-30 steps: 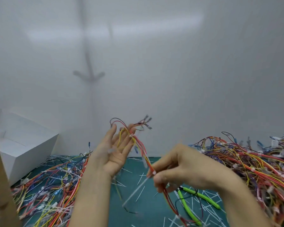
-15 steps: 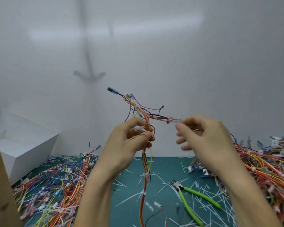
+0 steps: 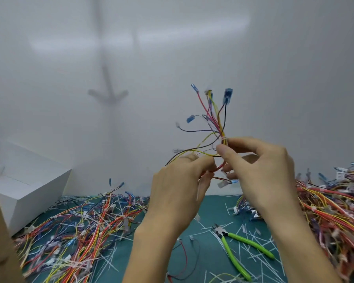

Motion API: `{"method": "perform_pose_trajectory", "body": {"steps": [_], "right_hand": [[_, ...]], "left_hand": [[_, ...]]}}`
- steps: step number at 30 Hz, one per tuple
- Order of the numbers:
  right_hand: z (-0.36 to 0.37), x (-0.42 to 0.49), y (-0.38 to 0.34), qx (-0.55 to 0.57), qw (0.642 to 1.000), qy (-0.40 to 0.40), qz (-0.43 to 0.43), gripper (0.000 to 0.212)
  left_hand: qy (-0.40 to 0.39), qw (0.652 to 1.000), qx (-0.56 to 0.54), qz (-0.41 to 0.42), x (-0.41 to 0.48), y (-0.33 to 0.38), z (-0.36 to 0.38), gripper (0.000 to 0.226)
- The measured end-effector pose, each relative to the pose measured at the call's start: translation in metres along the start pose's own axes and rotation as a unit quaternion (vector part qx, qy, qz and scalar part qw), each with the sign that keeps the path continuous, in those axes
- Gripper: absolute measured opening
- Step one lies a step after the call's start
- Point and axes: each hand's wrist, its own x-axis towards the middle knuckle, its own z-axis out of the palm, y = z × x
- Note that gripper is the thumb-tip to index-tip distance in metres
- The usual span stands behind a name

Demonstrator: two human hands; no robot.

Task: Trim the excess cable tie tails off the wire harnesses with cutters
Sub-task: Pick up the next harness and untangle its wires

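Above mat [image 3: 215, 203], harness [image 3: 220, 129] pinched between hands [image 3: 180, 180] [image 3: 260, 166]

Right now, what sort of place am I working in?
Probably a wire-harness assembly workbench: heaps of coloured wire harnesses on a green mat, green-handled cutters lying among clipped cable tie tails, and one harness gripped by the left hand and right hand.
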Motion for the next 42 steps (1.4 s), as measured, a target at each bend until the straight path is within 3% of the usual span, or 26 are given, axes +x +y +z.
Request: {"method": "perform_pose_trajectory", "body": {"steps": [2, 5, 9, 13, 15, 17, 20, 23, 25, 32, 36, 39, 42], "right_hand": [[-0.004, 0.003, 0.004, 0.048, 0.999, 0.010, 0.017, 0.007], [-0.007, 0.007, 0.009, 0.102, 0.993, 0.041, 0.047, 0.011], [-0.008, 0.011, 0.015, 0.137, 0.984, 0.077, 0.082, 0.012], [-0.012, 0.013, 0.018, 0.176, 0.974, 0.104, 0.098, 0.015], [-0.012, 0.014, 0.018, 0.199, 0.969, 0.111, 0.100, 0.017], [-0.011, 0.014, 0.018, 0.227, 0.962, 0.112, 0.106, 0.017], [-0.009, 0.014, 0.017, 0.256, 0.954, 0.104, 0.116, 0.015], [-0.007, 0.014, 0.017, 0.279, 0.948, 0.089, 0.125, 0.011], [-0.007, 0.013, 0.018, 0.289, 0.944, 0.090, 0.127, 0.010], [-0.005, 0.013, 0.023, 0.292, 0.940, 0.098, 0.145, 0.014], [-0.004, 0.013, 0.022, 0.315, 0.932, 0.085, 0.159, 0.010], [-0.002, 0.013, 0.021, 0.339, 0.921, 0.078, 0.175, 0.007], [0.001, 0.012, 0.020, 0.345, 0.917, 0.078, 0.186, 0.008]], "left_hand": [[0.009, 1.000, -0.014, 0.009, 0.001, -0.001, 0.000, 0.006], [-0.009, 0.991, -0.128, -0.022, 0.002, -0.003, 0.003, 0.007], [-0.056, 0.948, -0.302, -0.082, 0.001, -0.009, -0.002, 0.017], [0.037, 0.897, -0.408, -0.163, 0.000, -0.024, -0.012, 0.012], [0.074, 0.897, -0.389, -0.199, -0.001, -0.032, -0.017, 0.009], [0.038, 0.914, -0.339, -0.218, -0.004, -0.040, -0.020, 0.009], [-0.111, 0.928, -0.277, -0.225, -0.009, -0.050, -0.020, 0.039], [-0.301, 0.875, -0.314, -0.212, -0.012, -0.051, -0.016, 0.053], [-0.376, 0.845, -0.324, -0.201, -0.014, -0.049, -0.013, 0.051], [-0.395, 0.847, -0.312, -0.172, -0.013, -0.045, -0.003, 0.011], [-0.380, 0.848, -0.290, -0.230, -0.015, -0.050, 0.001, 0.021], [-0.374, 0.876, -0.205, -0.226, -0.018, -0.059, 0.008, 0.028], [-0.383, 0.877, -0.170, -0.234, -0.020, -0.066, 0.011, 0.030]]}}
